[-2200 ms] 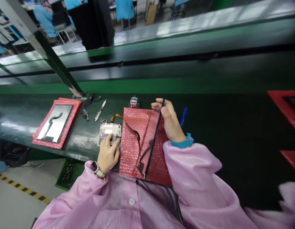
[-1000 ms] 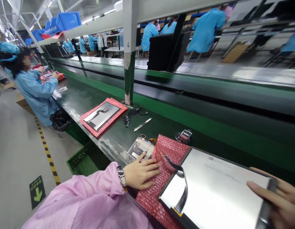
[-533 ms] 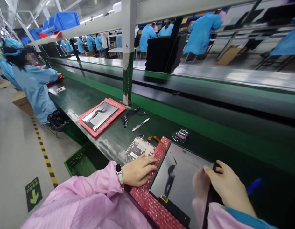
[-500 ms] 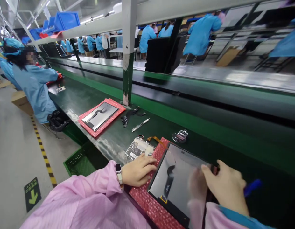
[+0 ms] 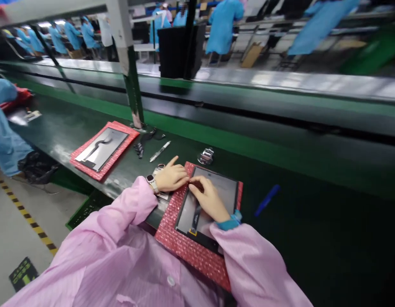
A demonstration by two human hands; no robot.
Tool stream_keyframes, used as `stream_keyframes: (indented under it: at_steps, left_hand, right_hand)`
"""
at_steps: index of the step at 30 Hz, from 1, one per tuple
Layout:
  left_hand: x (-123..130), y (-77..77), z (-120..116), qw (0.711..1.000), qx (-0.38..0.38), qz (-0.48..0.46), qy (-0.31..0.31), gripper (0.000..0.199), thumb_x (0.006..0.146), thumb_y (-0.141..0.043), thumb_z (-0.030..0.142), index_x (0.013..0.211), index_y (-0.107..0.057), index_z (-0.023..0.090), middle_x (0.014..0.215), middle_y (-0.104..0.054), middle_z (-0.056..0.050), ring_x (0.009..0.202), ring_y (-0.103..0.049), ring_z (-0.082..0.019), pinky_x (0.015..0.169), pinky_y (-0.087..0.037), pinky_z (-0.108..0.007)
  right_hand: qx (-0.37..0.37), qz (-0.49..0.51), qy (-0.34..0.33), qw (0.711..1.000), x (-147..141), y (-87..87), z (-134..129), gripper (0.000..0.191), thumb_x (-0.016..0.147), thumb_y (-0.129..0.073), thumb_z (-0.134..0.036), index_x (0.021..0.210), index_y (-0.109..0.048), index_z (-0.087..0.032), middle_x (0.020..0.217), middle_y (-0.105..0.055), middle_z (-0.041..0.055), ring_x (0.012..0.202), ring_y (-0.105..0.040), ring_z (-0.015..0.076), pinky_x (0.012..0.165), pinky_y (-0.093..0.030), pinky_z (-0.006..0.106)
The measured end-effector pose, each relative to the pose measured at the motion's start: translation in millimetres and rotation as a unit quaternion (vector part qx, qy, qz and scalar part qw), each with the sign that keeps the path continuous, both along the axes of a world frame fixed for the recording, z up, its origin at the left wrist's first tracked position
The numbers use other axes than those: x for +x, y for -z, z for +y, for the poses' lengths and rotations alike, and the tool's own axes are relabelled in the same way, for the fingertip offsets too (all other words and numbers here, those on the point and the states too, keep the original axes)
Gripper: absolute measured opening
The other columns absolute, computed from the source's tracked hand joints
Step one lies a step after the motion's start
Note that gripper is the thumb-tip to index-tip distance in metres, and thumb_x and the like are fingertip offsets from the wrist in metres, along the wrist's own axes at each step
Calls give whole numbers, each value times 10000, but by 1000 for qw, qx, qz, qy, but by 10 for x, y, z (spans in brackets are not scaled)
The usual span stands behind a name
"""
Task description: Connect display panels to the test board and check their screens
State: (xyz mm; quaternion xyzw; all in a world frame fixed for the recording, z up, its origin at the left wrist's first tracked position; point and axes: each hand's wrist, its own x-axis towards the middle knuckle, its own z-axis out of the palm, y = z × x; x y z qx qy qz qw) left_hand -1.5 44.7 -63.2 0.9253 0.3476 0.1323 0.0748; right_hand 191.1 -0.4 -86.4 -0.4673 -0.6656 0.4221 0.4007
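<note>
A display panel (image 5: 223, 181) with a dark flex cable (image 5: 195, 217) lies face down on a red bubble-wrap sheet (image 5: 197, 256) in front of me. My right hand (image 5: 211, 199) is over the panel, thumb and fingers curled into a pinch at its left edge; what is in the pinch, if anything, is too small to make out. My left hand (image 5: 173, 176), wearing a watch, is open with its index finger raised and its other fingertips reaching the wrap's left side, close to the right fingertips. Under the left wrist, a circuit board (image 5: 164, 196) is mostly hidden.
Another panel (image 5: 103, 147) lies on red bubble wrap to the left. Black cables (image 5: 139, 149), a white pen (image 5: 160, 151) and a shiny metal object (image 5: 206, 156) lie behind my hands; a blue pen-like object (image 5: 267, 199) is at right. A post (image 5: 133, 89) rises from the bench.
My right hand has moved left from the panel's right edge to its left edge, meeting my left fingertips. The panel lies more squarely on the wrap. My view has swung right.
</note>
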Motion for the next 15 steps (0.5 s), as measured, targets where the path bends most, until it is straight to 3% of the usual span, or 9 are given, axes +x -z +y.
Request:
stream_keyframes:
  at_steps: [5,11,15]
  left_hand:
    - [-36,-13,27,999,-22,-24,24,338,1041,-360,301,953,-662,175,912,-684,-58,961,-614,-198,1236,-246,-542]
    - [-25,-17,48,999,-1,-45,17,288,996,-379,261,1045,-651,181,925,-686,-50,939,-613,-196,1222,-235,-542]
    - [-11,-35,34,999,25,-38,13,292,971,-384,257,1068,-649,182,920,-698,-48,916,-614,-196,1200,-253,-526]
  right_hand:
    - [-37,44,-4,998,-6,-24,47,358,824,-619,-381,1129,-629,-195,1046,-713,83,985,-667,229,965,-516,421]
    - [-86,108,-15,990,-11,-76,66,373,886,-490,-426,1120,-641,-178,791,-661,28,767,-623,173,772,-507,330]
    - [-104,135,-22,985,-17,-98,60,450,779,-571,-339,1201,-579,-185,702,-564,-39,673,-572,142,678,-475,278]
